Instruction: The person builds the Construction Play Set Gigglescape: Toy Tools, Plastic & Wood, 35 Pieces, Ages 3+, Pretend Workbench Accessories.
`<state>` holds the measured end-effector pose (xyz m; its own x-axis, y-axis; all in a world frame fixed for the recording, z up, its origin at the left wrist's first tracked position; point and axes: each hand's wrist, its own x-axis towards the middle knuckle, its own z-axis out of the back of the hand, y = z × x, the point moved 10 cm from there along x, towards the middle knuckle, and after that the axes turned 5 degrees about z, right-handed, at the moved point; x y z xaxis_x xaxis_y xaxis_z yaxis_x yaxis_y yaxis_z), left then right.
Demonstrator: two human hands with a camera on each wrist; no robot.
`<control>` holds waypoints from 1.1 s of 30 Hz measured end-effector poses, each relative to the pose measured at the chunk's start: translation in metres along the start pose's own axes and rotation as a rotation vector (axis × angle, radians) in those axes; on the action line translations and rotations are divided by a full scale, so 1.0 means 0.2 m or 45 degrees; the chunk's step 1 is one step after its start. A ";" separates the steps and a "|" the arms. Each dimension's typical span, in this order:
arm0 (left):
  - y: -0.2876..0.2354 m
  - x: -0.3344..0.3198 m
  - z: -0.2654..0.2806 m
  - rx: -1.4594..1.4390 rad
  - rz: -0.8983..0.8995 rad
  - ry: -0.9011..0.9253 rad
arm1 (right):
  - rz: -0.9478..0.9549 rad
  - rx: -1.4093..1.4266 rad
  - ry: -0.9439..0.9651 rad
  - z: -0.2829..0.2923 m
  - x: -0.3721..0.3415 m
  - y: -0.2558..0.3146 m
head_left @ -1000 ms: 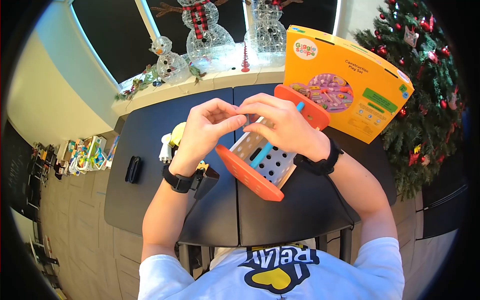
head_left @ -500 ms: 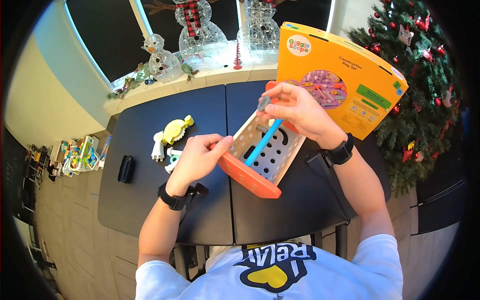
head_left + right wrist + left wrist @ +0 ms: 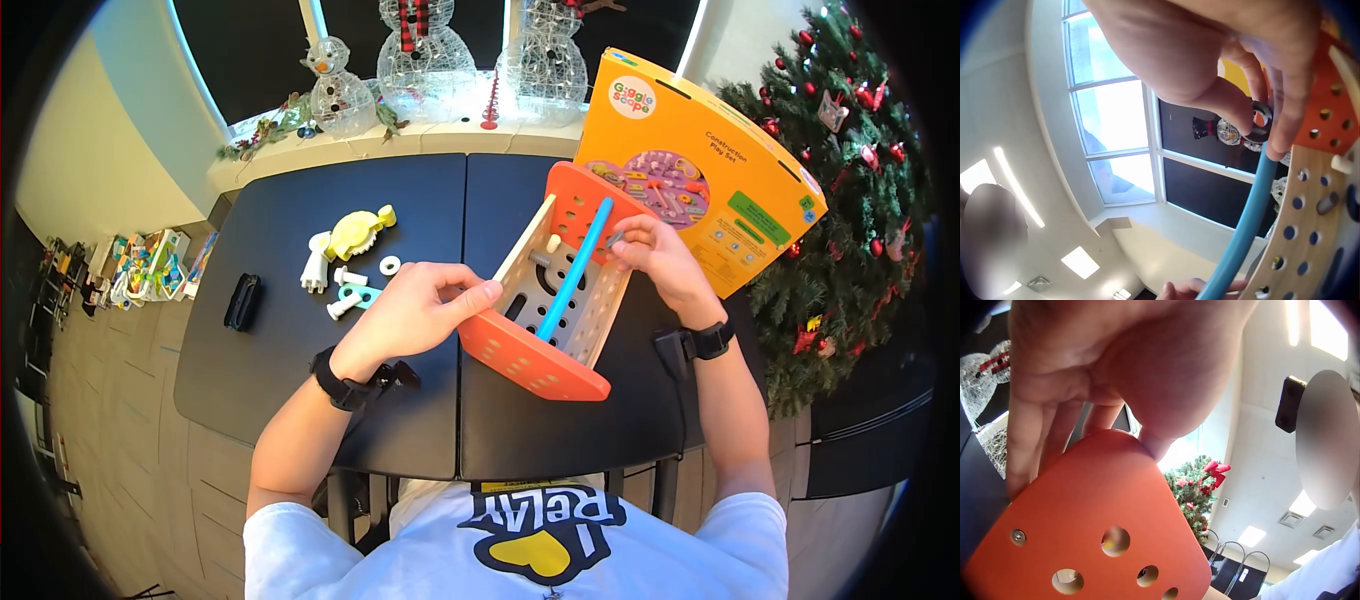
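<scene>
Rightward goes the right hand [image 3: 668, 270], fingers pinching a grey ring [image 3: 1260, 135]; left hand [image 3: 420, 312], fingers clamped on the perforated orange panel [image 3: 1082, 509], black table [image 3: 270, 375] below, Christmas tree [image 3: 840, 220] beyond.

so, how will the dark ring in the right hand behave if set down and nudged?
The dark ring would probably roll if stood on edge, given its rounded rim. Likely light: it's small enough for the right hand to pinch. Probably stiff too; its visible rim looks undistorted by the grip.
</scene>
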<state>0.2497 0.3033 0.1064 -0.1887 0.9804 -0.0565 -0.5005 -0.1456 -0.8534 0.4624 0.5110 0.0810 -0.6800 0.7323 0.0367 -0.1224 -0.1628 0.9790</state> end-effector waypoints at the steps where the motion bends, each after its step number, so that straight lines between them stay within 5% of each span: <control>1: 0.01 0.01 0.00 -0.016 0.001 0.008 | 0.017 -0.150 0.021 -0.02 0.02 -0.03; 8: 0.03 0.03 -0.01 -0.062 0.010 0.025 | -0.023 -1.022 0.310 -0.28 0.09 -0.03; 11: 0.07 0.05 0.00 -0.136 -0.025 0.011 | 0.150 -1.231 0.487 -0.38 0.14 -0.08; 14: 0.09 0.07 -0.01 -0.177 0.043 0.086 | 0.008 -1.272 0.647 -0.43 0.18 -0.11; 20: 0.32 0.26 0.01 -0.056 0.174 0.150 | -0.415 -0.657 0.636 -0.38 0.21 -0.25; 33: 0.32 0.58 -0.19 -0.053 0.151 0.050 | -0.352 -0.273 0.521 -0.36 0.29 -0.33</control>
<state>0.2278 0.4131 0.0249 -0.2110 0.9612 -0.1778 -0.4411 -0.2559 -0.8602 0.3792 0.5168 0.0045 -0.8226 0.4564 -0.3392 -0.4521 -0.1632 0.8769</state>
